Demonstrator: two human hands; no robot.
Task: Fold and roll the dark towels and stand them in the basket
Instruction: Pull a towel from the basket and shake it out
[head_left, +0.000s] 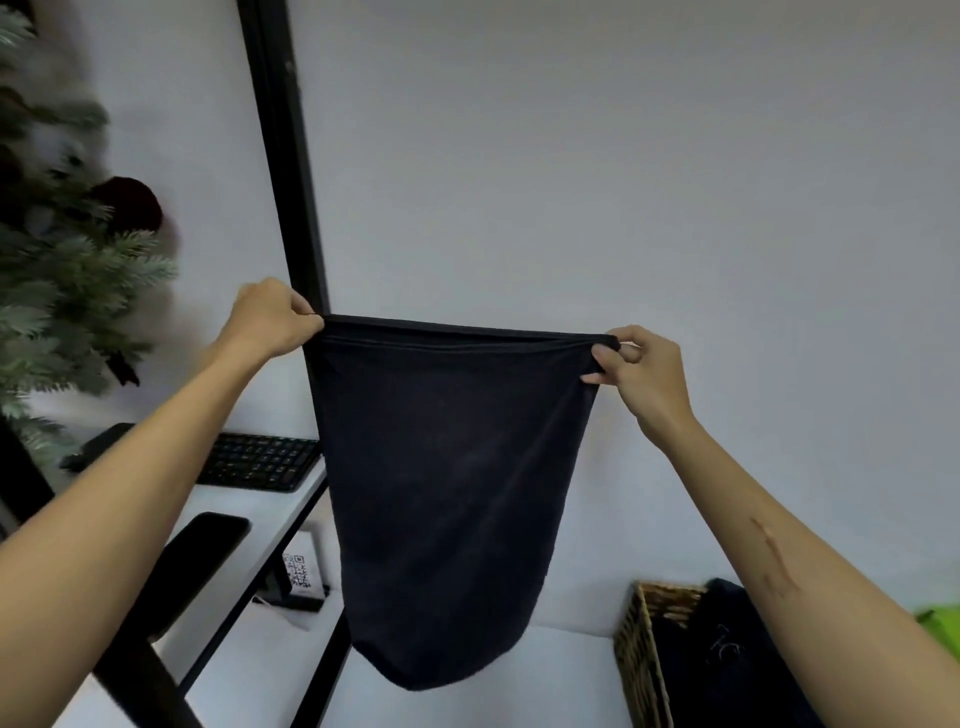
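Dark towel (447, 493) hanging between both hands

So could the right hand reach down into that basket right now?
Probably not yet: the right hand is pinching the towel held up with the left hand; the basket sits below, unobstructed.

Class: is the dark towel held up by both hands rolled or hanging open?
Hanging open: the left hand and right hand pinch the dark towel's top corners.
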